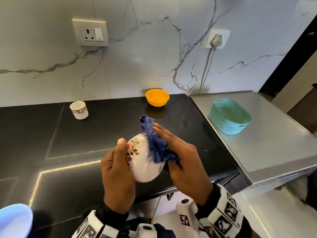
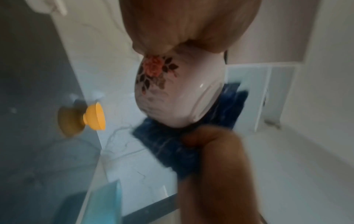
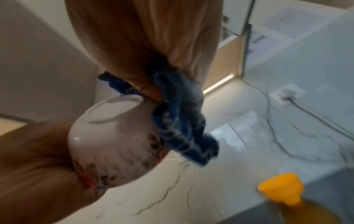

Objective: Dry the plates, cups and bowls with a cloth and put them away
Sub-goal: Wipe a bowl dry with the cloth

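Above the black counter (image 1: 72, 152): left hand (image 1: 116, 170) grips a white floral bowl (image 1: 145, 162), tilted, base toward the right hand (image 1: 181, 155), which presses a bunched blue cloth (image 1: 156, 143) to it, fingers extended. Bowl interior hidden. Orange bowl (image 1: 157, 97), floral cup (image 1: 78, 110) and teal basket (image 1: 229, 115) look empty. White dish (image 1: 15, 220) is cut off at the frame edge.

Black countertop (image 1: 51, 152) below veined marble backsplash (image 1: 137, 57). Empty wall socket (image 1: 91, 33) at left; plugged socket (image 1: 217, 39) at right, cord hanging. Teal mesh basket (image 1: 229, 116) on steel surface (image 1: 274, 143) alongside.
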Motion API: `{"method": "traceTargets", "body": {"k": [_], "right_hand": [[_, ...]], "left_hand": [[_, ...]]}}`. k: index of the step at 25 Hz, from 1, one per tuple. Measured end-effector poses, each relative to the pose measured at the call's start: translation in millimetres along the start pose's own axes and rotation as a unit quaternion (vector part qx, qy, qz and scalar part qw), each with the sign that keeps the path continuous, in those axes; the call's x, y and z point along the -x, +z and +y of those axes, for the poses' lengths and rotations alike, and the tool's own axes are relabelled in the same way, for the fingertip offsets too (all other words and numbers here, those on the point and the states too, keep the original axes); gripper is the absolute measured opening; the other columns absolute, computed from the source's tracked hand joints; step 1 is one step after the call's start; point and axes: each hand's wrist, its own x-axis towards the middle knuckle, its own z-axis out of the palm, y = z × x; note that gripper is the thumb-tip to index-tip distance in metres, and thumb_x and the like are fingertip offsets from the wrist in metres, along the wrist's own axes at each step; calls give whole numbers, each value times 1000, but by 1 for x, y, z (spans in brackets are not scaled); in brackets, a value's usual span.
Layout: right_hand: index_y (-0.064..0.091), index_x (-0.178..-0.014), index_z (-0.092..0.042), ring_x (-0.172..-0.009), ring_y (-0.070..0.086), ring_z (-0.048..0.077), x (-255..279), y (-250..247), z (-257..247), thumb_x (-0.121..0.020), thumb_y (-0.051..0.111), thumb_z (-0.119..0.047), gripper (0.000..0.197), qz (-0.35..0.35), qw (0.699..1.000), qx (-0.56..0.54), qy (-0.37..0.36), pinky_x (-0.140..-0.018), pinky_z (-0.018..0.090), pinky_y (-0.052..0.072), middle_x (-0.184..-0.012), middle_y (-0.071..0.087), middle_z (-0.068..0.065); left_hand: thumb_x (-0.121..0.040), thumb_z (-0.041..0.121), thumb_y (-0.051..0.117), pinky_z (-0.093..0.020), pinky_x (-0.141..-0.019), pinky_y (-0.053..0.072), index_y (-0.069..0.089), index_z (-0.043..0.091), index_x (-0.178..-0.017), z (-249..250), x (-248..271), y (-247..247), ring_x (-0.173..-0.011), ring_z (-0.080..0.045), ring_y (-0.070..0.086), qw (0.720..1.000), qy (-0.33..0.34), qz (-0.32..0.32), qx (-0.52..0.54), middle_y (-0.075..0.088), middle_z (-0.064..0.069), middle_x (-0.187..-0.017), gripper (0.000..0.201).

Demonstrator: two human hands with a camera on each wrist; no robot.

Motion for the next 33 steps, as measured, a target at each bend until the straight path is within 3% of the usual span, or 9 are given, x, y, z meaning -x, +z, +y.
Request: {"method": "traceTargets", "body": {"k": [2, 5, 9, 12, 15, 20, 24, 27, 33], "right_hand": [[39, -145, -11, -137, 42, 18, 6, 5, 2, -86, 48, 10, 64, 26, 999, -21, 25, -107, 45, 43, -149, 43, 5], [36, -146, -14, -144, 29, 22, 20, 22, 2, -87, 42, -1, 61, 47, 997, 51, -27, -111, 43, 37, -157, 30, -3], [38, -145, -18, -145, 27, 21, 39, 27, 5, -83, 53, 13, 71, 35, 998, 56, -8, -113, 38, 33, -156, 30, -8], [35, -146, -30, -143, 31, 16, 40, 18, -1, -82, 52, 10, 77, 21, 999, 38, 10, -111, 39, 37, -154, 34, -11], [37, -145, -24, -137, 41, 9, 10, -5, 2, -77, 50, 14, 78, 19, 998, 14, 56, -109, 37, 40, -148, 45, -5], [34, -147, -14, -141, 34, 17, 32, 10, 9, -79, 49, 14, 75, 33, 998, 20, 40, -111, 40, 37, -153, 36, -3], [39, -144, -16, -143, 29, 28, 58, 31, 16, -102, 40, -19, 42, 69, 979, 184, -55, -112, 43, 34, -154, 35, -3], [48, -138, -17, -143, 30, 29, 46, 28, 7, -106, 28, -25, 38, 43, 956, 279, -84, -111, 48, 36, -149, 43, 0], [57, -131, -14, -143, 30, 30, 21, 9, 1, -86, 61, -7, 46, -44, 938, 313, -140, -114, 46, 33, -146, 45, 0]], "left_hand": [[-100, 27, 47, -20, -54, 52, 70, 20, -71, 0, -1, -2, -60, -10, 65, 997, -23, 35, 66, 69, 1, -67, 37], [-98, 31, 54, -28, -85, 52, 60, 4, -112, 0, -5, -8, -97, -25, 66, 988, -71, 23, 136, 70, -12, -104, 31], [-102, 44, 34, -50, -101, 47, 58, 14, -133, -6, -12, -11, -119, -35, 60, 957, -250, 41, 139, 64, -17, -127, 49], [-103, 29, 39, -46, -86, 56, 57, 10, -133, -5, -15, -12, -120, -40, 58, 955, -268, 25, 126, 62, -20, -128, 40], [-102, 10, 39, -46, -77, 60, 57, 3, -129, -8, -8, -6, -114, -45, 59, 962, -255, 5, 99, 65, -24, -120, 33], [-106, 26, 31, -43, -77, 60, 58, 9, -131, 6, -17, 6, -110, -35, 65, 949, -272, 13, 158, 67, -18, -120, 41], [-102, 49, 27, -41, -81, 54, 62, 5, -122, 7, -15, 12, -94, -34, 71, 930, -338, 28, 142, 71, -20, -110, 60], [-99, 57, 31, -43, -89, 51, 65, 4, -121, 4, -3, 15, -103, -34, 69, 927, -361, -3, 102, 70, -21, -114, 67], [-101, 45, 32, -34, -66, 62, 76, 1, -101, 19, -6, 20, -88, -28, 73, 922, -363, -80, 107, 73, -20, -104, 62]]}}
